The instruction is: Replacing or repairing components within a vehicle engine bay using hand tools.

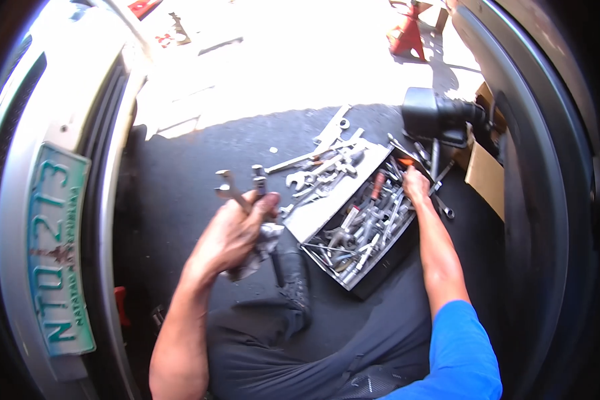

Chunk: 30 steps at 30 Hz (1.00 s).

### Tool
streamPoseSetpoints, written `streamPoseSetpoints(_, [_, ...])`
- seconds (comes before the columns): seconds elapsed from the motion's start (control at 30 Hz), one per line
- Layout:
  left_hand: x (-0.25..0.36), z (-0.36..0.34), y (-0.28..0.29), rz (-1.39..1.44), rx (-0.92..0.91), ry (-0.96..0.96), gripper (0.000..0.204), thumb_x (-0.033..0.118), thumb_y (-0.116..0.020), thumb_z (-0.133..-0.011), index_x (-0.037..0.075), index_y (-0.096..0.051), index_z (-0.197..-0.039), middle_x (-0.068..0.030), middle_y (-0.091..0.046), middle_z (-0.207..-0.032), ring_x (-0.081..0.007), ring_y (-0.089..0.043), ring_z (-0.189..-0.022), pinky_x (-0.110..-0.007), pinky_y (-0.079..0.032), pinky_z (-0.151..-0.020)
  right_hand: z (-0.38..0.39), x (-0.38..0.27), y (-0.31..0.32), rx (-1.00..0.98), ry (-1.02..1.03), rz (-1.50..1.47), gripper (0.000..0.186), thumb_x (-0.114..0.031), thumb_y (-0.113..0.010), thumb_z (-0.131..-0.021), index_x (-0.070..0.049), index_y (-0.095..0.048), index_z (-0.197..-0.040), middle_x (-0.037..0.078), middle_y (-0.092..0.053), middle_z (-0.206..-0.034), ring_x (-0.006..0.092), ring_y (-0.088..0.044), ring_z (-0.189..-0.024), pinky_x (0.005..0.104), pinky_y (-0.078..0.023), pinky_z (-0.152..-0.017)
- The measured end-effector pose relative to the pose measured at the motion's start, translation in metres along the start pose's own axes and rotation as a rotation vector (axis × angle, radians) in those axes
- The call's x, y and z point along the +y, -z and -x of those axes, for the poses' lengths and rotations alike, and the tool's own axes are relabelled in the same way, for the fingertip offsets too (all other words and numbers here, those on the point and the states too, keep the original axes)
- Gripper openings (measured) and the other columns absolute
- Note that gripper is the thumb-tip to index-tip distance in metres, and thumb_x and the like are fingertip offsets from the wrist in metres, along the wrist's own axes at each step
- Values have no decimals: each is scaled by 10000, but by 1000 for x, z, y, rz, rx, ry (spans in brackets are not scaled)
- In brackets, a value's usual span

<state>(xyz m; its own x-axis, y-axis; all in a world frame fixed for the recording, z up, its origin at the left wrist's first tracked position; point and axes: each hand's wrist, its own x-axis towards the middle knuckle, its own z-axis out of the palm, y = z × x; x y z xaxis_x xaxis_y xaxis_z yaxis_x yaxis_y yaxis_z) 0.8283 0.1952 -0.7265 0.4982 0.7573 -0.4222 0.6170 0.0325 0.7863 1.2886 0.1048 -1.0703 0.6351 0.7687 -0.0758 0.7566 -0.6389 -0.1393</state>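
My left hand (237, 230) is closed around wrenches. The open jaw of one wrench (225, 181) points up past my fingers, and the dark head of a second tool (259, 175) shows beside it. A crumpled whitish rag or wrapper (263, 248) hangs under that palm. On the right, my right hand (417, 183) reaches into the far right end of a metal toolbox (380, 275), by an orange piece (405, 161). Its fingertips are hidden among the tools. Sockets, wrenches and a red-handled tool (378, 185) fill the box.
Loose wrenches (303, 179) lie on and beyond the box's open lid (317, 217). More tools lie to its right, near a black plastic part (423, 113) and a cardboard box (485, 173). Vehicle bodywork stands on both sides, with a red jack stand (407, 37) in the sunlight.
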Motion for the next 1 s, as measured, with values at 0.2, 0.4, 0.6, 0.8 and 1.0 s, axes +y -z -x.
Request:
streamPoseSetpoints(0.2, [-4,-8,1,91,-23,-125,560,567,-469,-1049,43,-640,-951,-10,-627,-833,-92,-586,-820,-267,-474,-776,57,-106,102,-308,130,-1483,319,-232,-704,-968,8,-668,-1176,89,-731,-903,119,-679,-703,260,-531,-550])
streamPoseSetpoints(0.4, [30,-2,-14,14,-68,-155,654,654,-465,-1012,42,-640,-860,-1,-596,-715,-93,-547,-696,-299,-465,-651,155,-195,268,-341,498,-1776,251,-145,-577,-1051,9,-646,-1237,17,-634,-821,72,-578,-635,228,-497,-596])
streamPoseSetpoints(0.6, [51,8,-31,-152,-183,-225,571,571,-475,-1056,38,-580,-879,-32,-547,-716,-145,-505,-676,-358,-445,-641,163,-189,286,-435,587,-1647,306,-277,-555,-1082,-3,-649,-1181,-49,-512,-671,33,-469,-576,223,-391,-518])
streamPoseSetpoints(0.8, [51,11,-33,-266,-125,-244,622,605,-477,-1038,48,-594,-787,1,-546,-614,-101,-560,-540,-300,-453,-499,163,-180,296,-534,575,-1489,277,-286,-553,-1085,-34,-656,-1133,-67,-468,-676,34,-433,-592,229,-366,-530])
streamPoseSetpoints(1.0, [64,22,-32,-262,-66,-154,608,571,-509,-1035,17,-623,-810,-88,-549,-615,-215,-534,-600,-399,-436,-617,171,-189,299,-325,639,-1357,194,-221,-561,-1078,-55,-643,-1137,-49,-499,-664,38,-461,-615,230,-406,-572])
